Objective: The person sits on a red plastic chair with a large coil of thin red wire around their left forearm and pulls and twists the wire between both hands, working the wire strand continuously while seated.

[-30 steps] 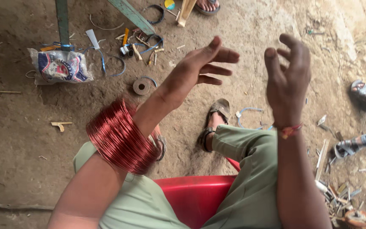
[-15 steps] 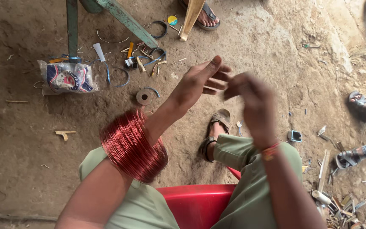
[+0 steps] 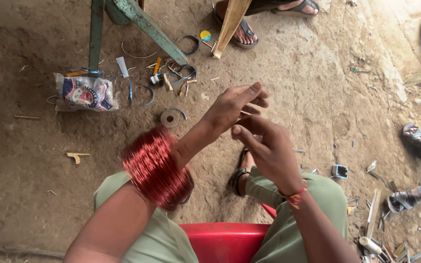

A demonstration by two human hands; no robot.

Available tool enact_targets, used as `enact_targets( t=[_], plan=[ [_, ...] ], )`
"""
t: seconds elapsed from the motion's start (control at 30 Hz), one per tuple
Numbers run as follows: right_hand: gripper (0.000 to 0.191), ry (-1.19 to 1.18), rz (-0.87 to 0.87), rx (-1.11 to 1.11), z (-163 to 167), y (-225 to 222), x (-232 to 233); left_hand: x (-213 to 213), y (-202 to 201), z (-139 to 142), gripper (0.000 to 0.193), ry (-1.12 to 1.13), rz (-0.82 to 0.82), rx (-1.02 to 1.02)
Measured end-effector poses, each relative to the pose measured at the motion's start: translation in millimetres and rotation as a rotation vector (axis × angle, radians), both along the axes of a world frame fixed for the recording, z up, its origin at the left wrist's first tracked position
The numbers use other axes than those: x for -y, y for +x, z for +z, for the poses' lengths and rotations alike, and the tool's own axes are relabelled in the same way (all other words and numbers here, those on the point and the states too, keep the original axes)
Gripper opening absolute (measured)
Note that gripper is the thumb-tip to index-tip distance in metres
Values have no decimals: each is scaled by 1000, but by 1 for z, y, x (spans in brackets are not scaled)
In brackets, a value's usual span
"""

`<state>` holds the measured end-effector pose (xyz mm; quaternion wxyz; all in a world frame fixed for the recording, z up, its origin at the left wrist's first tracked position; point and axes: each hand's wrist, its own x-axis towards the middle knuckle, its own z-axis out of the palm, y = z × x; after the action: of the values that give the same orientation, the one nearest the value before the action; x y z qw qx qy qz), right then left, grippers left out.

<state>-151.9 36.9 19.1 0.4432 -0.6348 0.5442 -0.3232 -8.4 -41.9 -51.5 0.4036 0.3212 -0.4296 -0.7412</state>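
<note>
Red copper wire, wound in a thick coil (image 3: 156, 166), sits round the left forearm like a stack of bangles. The left hand (image 3: 232, 104) is loosely open, fingers stretched forward; the right hand (image 3: 264, 146) is pinched just beneath it, touching, though whether a strand is in its grip I cannot tell. A red plastic stool (image 3: 225, 241) shows below, above the dirt floor (image 3: 317, 73).

Left forearm reaches forward and up, left hand (image 3: 234, 104) open-ish, fingers extended and loosely together, thumb on top. Right hand (image 3: 268, 148) just beside and below it, fingers curled inward, fingertips touching the left palm side. Both elbows bent, forearms converge over the knees.
</note>
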Motion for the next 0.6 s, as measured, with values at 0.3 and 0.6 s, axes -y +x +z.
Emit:
enact_targets(
  t=[0.3,0.6],
  plan=[
    [46,-523,-249,-465,9,-88,49,-1,1,4,61,-53,-35,65],
    [31,-87,14,7,2,-3,6,-1,-2,-3,74,-213,15,126]
  ],
)
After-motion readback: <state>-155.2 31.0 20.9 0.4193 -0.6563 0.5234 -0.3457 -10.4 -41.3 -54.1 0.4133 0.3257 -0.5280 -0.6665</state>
